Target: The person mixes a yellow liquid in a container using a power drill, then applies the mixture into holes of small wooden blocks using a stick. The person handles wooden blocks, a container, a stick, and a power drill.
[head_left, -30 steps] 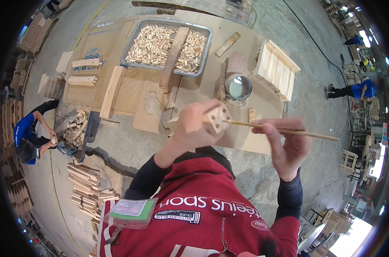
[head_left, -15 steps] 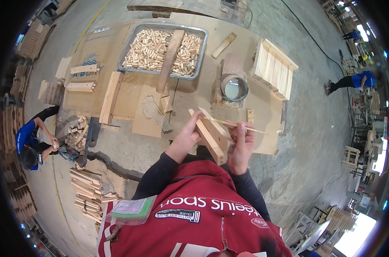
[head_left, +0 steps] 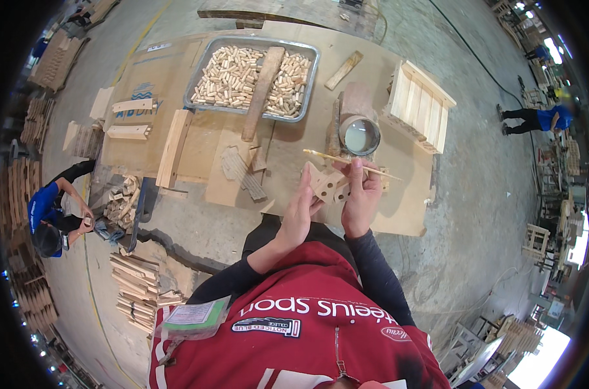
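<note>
Above the board, left hand (head_left: pixel 299 214) steadying wooden piece (head_left: pixel 325 184) (drilled holes); right hand (head_left: pixel 360 194) pinching thin stick (head_left: pixel 353 162)

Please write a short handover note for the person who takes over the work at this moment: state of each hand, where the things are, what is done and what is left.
Left hand: holds the small wooden piece with holes from the left side.
Right hand: supports the same piece and pinches a thin stick lying across its top.
Glue pot: open, just beyond the hands on the board.
Metal tray: full of wooden dowels, with a flat slat lying across it, at the far side.
Slatted crate: to the right of the pot.
Done: piece is in hand. Whether its holes are glued cannot be told.
Left: no dowel is seen in the piece yet.
</note>
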